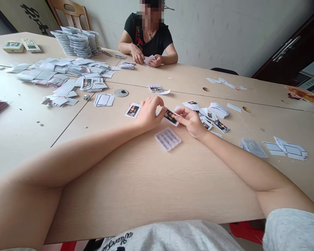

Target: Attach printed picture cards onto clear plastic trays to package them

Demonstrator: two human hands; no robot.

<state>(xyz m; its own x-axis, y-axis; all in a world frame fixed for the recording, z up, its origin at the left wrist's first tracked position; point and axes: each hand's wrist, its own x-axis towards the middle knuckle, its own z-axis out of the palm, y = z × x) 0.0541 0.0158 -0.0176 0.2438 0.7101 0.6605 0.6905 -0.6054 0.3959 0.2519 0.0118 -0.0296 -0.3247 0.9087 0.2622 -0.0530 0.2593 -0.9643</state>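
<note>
My left hand (pixel 149 113) and my right hand (pixel 189 122) meet above the light wood table (pixel 151 195). Between their fingertips they pinch a small printed card (pixel 170 116) with a dark picture on it. Just below the hands lies a clear plastic case (pixel 167 139) holding slim dark items. Left of my left hand, a similar printed card (pixel 132 111) lies flat. Right of my right hand, a loose heap of white and printed cards (pixel 214 115) spreads over the table.
Across the table, a co-worker (pixel 146 42) handles a white card. Stacked clear cases (pixel 78 43), two remote controls (pixel 22 45) and a large pile of white cards (pixel 65 75) fill the far left. Flattened paper pieces (pixel 285 148) lie at the right, near the table's edge.
</note>
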